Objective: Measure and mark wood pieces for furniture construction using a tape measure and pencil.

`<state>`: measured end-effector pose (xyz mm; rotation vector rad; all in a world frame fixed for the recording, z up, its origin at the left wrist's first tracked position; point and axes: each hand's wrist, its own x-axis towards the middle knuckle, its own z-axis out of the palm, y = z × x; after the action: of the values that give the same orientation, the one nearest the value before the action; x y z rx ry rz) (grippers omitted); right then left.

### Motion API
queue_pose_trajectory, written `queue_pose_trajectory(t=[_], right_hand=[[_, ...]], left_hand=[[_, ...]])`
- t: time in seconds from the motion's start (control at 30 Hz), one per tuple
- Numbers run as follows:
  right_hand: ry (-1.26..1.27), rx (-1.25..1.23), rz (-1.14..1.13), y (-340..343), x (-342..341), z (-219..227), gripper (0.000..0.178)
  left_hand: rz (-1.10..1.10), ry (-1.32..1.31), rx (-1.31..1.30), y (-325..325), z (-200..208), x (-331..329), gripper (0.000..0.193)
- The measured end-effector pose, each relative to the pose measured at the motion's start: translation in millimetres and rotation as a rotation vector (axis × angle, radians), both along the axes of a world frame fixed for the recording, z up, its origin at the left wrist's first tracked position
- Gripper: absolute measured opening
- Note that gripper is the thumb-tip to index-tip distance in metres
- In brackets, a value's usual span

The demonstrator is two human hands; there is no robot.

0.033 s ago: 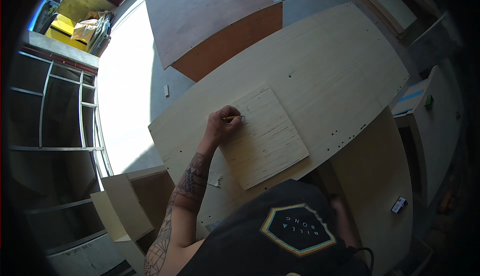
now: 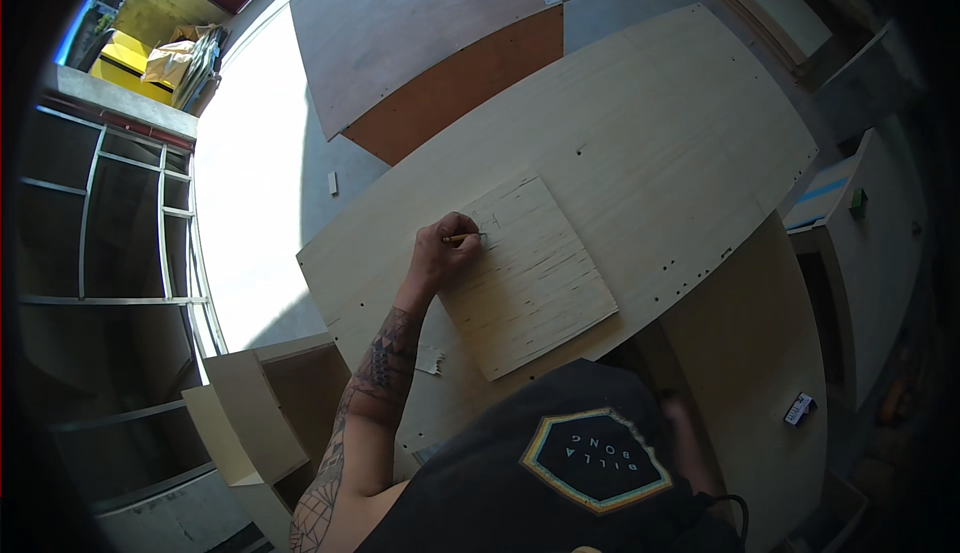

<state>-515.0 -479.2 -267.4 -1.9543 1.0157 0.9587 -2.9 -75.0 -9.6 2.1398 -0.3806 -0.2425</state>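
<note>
My left hand (image 2: 446, 253) is closed round a short yellowish pencil (image 2: 458, 238), held in a pinch between thumb and fingers. Its tip rests at or just over the upper left part of a square plywood piece (image 2: 535, 283) with dark streaks in the grain. A few faint pencil marks (image 2: 490, 221) show close to the tip. The square lies flat on a larger pale plywood panel (image 2: 660, 123) with small holes along its edges. Of my right arm only a shadowed part (image 2: 690, 443) appears beside my dark shirt; the hand itself is hidden.
Beyond the panel stands a large wooden box (image 2: 430, 33) with a reddish side. An open wooden cabinet (image 2: 300, 383) sits at the lower left. On the brown board (image 2: 750, 353) at the right lies a small box (image 2: 799, 409). A torn scrap (image 2: 430, 359) is near my left forearm.
The pencil tip has shifted very slightly to the left with my left hand. Everything else stays where it was.
</note>
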Motion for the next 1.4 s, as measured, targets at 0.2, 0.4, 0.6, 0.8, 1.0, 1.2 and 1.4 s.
queue_pose_trajectory(t=[0.2,0.4,0.6,0.8,1.0,1.2,1.4], right_hand=[[0.071,0.042,-0.008,3.5,9.2,10.1,0.068],[0.052,0.007,-0.002,7.5,22.0,4.2,0.065],[-0.035,-0.037,-0.003,-0.3,7.5,-0.2,0.063],[0.035,-0.034,-0.124,15.7,18.4,28.1,0.061],[0.054,-0.022,-0.134,10.5,-6.4,10.0,0.064],[0.046,-0.008,-0.105,11.6,-8.3,-9.1,0.067],[0.018,0.023,-0.145,19.8,8.3,0.8,0.068]], left_hand=[[-0.068,0.136,0.039,9.0,6.3,3.9,0.016],[-0.063,0.073,0.111,10.9,7.0,4.0,0.015],[0.005,0.128,-0.021,-0.8,6.0,12.0,0.014],[-0.023,0.013,-0.006,-2.0,-8.5,9.3,0.013],[-0.096,0.017,0.002,-7.7,-4.4,11.8,0.012],[-0.112,0.021,0.074,-4.3,2.1,11.9,0.014],[-0.018,0.042,0.026,-7.4,0.2,5.4,0.016]])
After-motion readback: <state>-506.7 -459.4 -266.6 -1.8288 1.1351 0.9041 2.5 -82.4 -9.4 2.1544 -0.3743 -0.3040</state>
